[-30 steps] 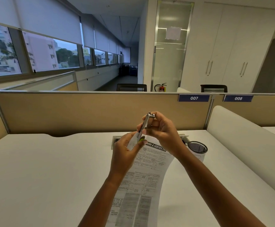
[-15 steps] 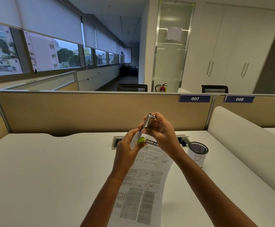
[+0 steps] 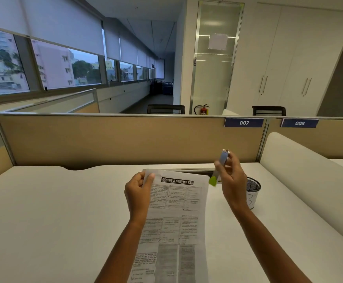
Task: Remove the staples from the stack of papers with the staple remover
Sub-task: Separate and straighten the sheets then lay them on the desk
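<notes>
Office worker is sitting at a white desk, lifting a stack of papers. The left hand is pinching its top-left corner, pages trailing below that grip. The right hand, a mesh cup just behind it, is clasping the staple remover, held clear of the sheets. Risk: w/ only a corner pinch, prying could be tearing paper.

Tan partition behind white desk, windows left.
</notes>
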Demonstrator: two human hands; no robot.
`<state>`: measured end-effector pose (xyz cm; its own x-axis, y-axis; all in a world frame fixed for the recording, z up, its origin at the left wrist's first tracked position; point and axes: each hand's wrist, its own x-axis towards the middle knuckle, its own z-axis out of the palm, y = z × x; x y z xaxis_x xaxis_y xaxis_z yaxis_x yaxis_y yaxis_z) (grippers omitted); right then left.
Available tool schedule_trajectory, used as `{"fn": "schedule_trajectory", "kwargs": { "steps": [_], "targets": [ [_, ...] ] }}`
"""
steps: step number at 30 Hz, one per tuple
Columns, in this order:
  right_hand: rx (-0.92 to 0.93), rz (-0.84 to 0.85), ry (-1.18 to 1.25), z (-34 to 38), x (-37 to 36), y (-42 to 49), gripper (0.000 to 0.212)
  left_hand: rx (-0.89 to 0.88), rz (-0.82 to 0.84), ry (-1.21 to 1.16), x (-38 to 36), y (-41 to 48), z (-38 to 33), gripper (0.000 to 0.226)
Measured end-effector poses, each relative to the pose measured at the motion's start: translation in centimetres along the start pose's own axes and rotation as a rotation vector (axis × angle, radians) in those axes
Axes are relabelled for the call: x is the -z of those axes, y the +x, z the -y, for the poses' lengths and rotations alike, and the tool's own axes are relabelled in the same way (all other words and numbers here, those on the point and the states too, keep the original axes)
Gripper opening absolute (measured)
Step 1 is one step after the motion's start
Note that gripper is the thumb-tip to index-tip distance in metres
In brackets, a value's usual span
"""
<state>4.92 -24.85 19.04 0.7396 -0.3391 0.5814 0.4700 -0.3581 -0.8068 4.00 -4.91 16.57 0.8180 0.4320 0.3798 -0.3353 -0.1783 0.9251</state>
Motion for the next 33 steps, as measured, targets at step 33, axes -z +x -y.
{"fn": "schedule_trajectory", "kwargs": {
  "steps": [33],
  "targets": [
    [-0.492, 0.569, 0.123, -9.8, 1.7, -10.7, 0.028, 0.028, -0.107, -0.24, 0.3, 0.6, -0.6, 0.017]
  ]
}}
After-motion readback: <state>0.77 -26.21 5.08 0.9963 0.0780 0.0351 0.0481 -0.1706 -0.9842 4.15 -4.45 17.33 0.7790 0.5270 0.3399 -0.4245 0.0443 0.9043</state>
